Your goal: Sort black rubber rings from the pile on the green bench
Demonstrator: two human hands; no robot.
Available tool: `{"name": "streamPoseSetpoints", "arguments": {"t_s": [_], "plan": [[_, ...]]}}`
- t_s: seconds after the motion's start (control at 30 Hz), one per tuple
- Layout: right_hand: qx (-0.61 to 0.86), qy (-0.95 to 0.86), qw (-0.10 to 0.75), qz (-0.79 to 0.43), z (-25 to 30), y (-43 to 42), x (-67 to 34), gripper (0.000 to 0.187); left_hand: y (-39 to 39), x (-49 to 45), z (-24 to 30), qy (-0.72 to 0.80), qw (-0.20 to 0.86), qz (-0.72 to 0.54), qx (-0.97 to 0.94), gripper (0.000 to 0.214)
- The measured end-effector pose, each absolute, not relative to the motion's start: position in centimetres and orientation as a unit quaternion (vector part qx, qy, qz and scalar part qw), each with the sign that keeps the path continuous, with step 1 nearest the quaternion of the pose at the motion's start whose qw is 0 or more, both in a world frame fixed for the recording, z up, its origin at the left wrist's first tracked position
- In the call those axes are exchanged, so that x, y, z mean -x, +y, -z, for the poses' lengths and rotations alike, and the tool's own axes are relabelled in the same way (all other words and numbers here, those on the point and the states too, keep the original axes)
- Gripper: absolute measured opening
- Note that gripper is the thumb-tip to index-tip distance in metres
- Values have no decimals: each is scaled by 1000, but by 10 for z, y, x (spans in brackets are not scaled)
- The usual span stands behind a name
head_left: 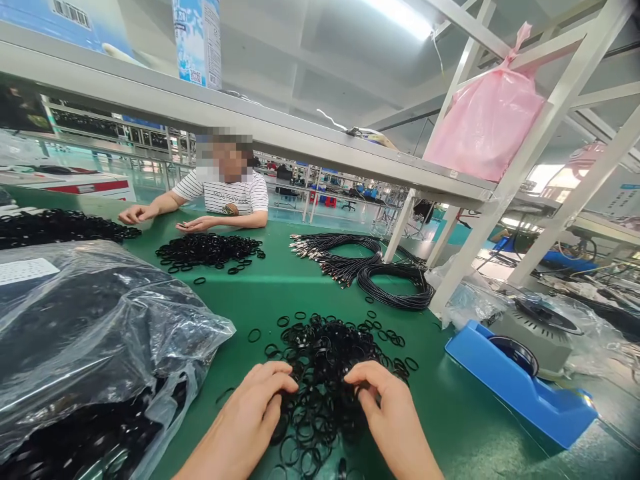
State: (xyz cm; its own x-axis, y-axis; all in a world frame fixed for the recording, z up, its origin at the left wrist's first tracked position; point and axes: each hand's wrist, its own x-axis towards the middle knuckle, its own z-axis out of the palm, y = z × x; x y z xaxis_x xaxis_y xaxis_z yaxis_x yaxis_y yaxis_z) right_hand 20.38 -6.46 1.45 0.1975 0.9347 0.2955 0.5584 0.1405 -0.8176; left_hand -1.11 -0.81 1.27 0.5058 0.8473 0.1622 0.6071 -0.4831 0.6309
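Note:
A heap of small black rings (327,350) lies in front of me on the green table, with loose rings scattered around it. My left hand (255,407) rests at the heap's left edge, its fingers loosely bent and the thumb apart from them. Opposite it, my right hand (387,407) reaches into the right side of the heap, index finger and thumb apart. Both hands touch or nearly touch the rings. No ring shows clearly held in either hand, and some fingertips are hidden among the black pieces.
A clear plastic bag (150,313) of black pieces lies left. A blue tape dispenser (520,393) and coiled black cables (395,287) are right. Across the table, a person (230,197) sits by another ring pile (210,250). A shelf (300,137) spans overhead.

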Motion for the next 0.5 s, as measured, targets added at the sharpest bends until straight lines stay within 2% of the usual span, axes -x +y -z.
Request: {"name": "streamPoseSetpoints", "arguments": {"t_s": [0.07,0.13,0.2,0.33,0.43,0.5], "plan": [[618,-655,421,-112,-14,-67,-205,44,-9,11,-13,431,259,-228,-834,35],[619,-671,402,-66,-15,-69,-206,46,-10,11,-17,432,261,-222,-835,31],[619,-673,402,-45,-17,-70,-206,43,-11,10,-25,431,259,-226,-834,26],[572,-691,438,-51,-13,-71,-193,32,-8,13,-42,438,259,-273,-816,32],[436,-786,433,-69,7,-72,-157,24,-7,17,-49,468,261,-307,-787,30],[340,-828,446,-26,24,-78,-125,18,-8,19,-51,480,273,-320,-770,26]]}}
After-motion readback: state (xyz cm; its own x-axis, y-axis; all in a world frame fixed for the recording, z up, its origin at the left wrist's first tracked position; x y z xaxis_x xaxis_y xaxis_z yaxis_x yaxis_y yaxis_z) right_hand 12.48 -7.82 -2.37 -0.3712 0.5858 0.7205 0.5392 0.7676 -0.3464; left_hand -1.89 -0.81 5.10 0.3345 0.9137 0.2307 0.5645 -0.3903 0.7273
